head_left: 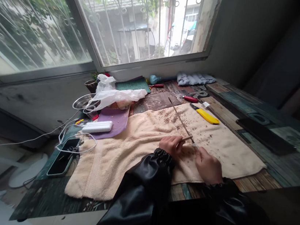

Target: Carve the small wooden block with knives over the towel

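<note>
My left hand [171,145] is closed on a short, thin brown stick [187,138] that points right. My right hand [208,164] grips the near end of a long, thin dark rod [178,115], which looks like a slim file; its pale end is mostly hidden by my fingers. The stick crosses the rod close to my right hand and seems to touch it. Both hands are low over a cream towel [112,161], strewn with brown shavings. Beyond my right hand lie a yellow-handled utility knife [207,116] and a red-handled tool [191,99].
At the left are a phone [63,157] with keys, a white power bank [97,127] with cable, and a purple sheet [112,122]. A metal bowl [82,101] and plastic bag [121,95] stand behind. A dark flat object [265,136] lies right; a grey packet [195,78] sits at the back.
</note>
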Action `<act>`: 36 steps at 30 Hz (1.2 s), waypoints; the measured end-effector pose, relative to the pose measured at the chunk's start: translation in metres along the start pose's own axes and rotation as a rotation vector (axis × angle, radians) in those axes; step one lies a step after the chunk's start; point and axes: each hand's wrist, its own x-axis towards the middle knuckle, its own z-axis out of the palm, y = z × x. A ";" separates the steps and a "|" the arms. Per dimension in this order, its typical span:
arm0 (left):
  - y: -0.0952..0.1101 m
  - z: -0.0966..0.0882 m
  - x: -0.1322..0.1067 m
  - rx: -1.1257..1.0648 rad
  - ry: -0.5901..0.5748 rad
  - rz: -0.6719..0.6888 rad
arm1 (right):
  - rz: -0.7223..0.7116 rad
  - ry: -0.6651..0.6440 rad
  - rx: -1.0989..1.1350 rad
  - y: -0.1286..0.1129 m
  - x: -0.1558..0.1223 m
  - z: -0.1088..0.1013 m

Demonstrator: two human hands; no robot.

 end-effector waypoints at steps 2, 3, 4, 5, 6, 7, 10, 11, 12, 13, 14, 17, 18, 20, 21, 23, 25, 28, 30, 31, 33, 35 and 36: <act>0.000 0.001 0.000 -0.013 0.021 0.013 | -0.017 0.080 0.007 0.000 -0.001 0.003; 0.000 0.000 0.000 -0.014 0.025 0.018 | -0.025 0.119 0.012 0.001 -0.002 0.004; 0.000 0.000 0.000 -0.011 0.024 0.021 | -0.032 0.155 0.017 0.001 -0.003 0.006; 0.000 -0.001 0.001 -0.007 0.018 0.023 | -0.037 0.187 0.022 0.002 -0.004 0.007; 0.000 -0.002 0.001 -0.002 0.008 0.025 | -0.041 0.213 0.027 0.002 -0.004 0.009; 0.000 -0.004 0.001 0.001 -0.008 0.024 | -0.044 0.234 0.033 0.003 -0.005 0.010; 0.001 -0.009 0.002 0.005 -0.063 0.002 | -0.036 0.269 0.060 0.004 -0.007 0.014; 0.002 -0.011 0.003 0.003 -0.082 -0.012 | -0.030 0.271 0.073 0.004 -0.007 0.015; 0.002 -0.013 0.003 -0.001 -0.101 -0.025 | -0.024 0.270 0.086 0.004 -0.007 0.015; 0.003 -0.016 0.004 -0.008 -0.120 -0.037 | -0.019 0.263 0.098 0.004 -0.007 0.014; 0.004 -0.018 0.005 -0.018 -0.141 -0.045 | -0.020 0.247 0.111 0.003 -0.007 0.013; 0.005 -0.024 0.007 -0.048 -0.197 -0.063 | -0.027 0.169 0.156 0.001 -0.007 0.007; 0.006 -0.025 0.007 -0.055 -0.213 -0.066 | -0.023 0.145 0.174 0.001 -0.006 0.005; 0.005 -0.027 0.008 -0.065 -0.240 -0.065 | -0.010 0.113 0.213 -0.001 -0.005 0.002; 0.005 -0.028 0.008 -0.070 -0.251 -0.059 | -0.003 0.101 0.233 -0.001 -0.005 0.002; 0.004 -0.029 0.009 -0.081 -0.269 -0.043 | 0.000 0.072 0.274 -0.002 -0.004 0.001; 0.004 -0.031 0.010 -0.093 -0.278 -0.029 | -0.002 0.038 0.307 -0.002 -0.003 0.000; 0.003 -0.033 0.010 -0.116 -0.284 -0.002 | -0.008 -0.002 0.331 -0.002 -0.003 -0.003; 0.001 -0.032 0.010 -0.130 -0.287 0.021 | -0.019 -0.024 0.345 -0.001 -0.003 -0.005; 0.000 -0.032 0.009 -0.137 -0.289 0.032 | -0.024 -0.032 0.352 -0.001 -0.003 -0.005; -0.001 -0.030 0.008 -0.149 -0.289 0.047 | -0.034 -0.040 0.361 -0.001 -0.003 -0.006; -0.002 -0.029 0.008 -0.158 -0.291 0.053 | -0.050 -0.038 0.372 -0.001 -0.003 -0.006; -0.002 -0.029 0.008 -0.159 -0.290 0.052 | -0.062 -0.035 0.377 -0.001 -0.002 -0.006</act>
